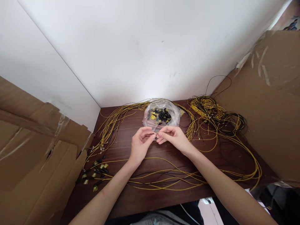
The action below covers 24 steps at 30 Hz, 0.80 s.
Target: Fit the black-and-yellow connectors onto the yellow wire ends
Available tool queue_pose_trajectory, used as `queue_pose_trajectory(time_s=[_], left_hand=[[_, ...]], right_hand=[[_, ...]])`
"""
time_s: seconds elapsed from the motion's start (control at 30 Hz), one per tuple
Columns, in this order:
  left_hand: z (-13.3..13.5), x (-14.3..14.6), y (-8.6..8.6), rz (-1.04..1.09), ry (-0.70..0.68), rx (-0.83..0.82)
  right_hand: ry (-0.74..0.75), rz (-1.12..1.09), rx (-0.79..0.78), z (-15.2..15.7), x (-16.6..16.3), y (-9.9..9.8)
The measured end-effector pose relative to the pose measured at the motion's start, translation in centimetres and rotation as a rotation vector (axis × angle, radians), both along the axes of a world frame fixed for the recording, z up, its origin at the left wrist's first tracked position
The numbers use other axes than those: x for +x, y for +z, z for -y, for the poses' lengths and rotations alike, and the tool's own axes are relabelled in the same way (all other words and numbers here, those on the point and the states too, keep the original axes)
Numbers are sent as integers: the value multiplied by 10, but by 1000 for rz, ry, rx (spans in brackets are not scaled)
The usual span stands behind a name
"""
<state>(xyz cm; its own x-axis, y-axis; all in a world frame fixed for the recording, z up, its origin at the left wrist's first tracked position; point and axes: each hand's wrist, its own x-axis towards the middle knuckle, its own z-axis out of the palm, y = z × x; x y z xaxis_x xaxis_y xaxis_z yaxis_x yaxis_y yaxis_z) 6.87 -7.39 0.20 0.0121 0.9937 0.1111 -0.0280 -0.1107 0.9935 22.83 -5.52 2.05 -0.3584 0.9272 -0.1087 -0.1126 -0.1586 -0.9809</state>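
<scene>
My left hand (pixel 143 140) and my right hand (pixel 172 137) meet over the middle of the dark brown table. Fingers and thumbs of both are pinched together at nearly the same spot, around something small that the fingertips mostly hide. Just behind them sits a clear plastic bag (pixel 174 112), its mouth spread open. Inside lie small black parts (pixel 164 115) and yellow parts (pixel 153 115). Yellow and black wires (pixel 164 171) run across the table under my forearms. Their left ends carry several black and yellow connectors (pixel 100 170).
A tangled coil of yellow and black wires (pixel 207 107) lies at the back right. More yellow wires (pixel 114 117) arc along the back left. Cardboard walls stand at the left (pixel 35 156) and right (pixel 272 103), with a white wall (pixel 140 47) behind the table (pixel 131 200).
</scene>
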Motion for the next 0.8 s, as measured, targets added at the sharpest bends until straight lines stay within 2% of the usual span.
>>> queue_pose_trajectory(time_s=[0.17,0.33,0.8], left_hand=[[0,1,1,54,18,-19],[1,0,0,61,-8,-7],[4,0,-8,-161,-58,67]], right_hand=[[76,37,38,4,-5,-3],[32,175,164,4,-6,-5],[-48,475,399,4,-1,-11]])
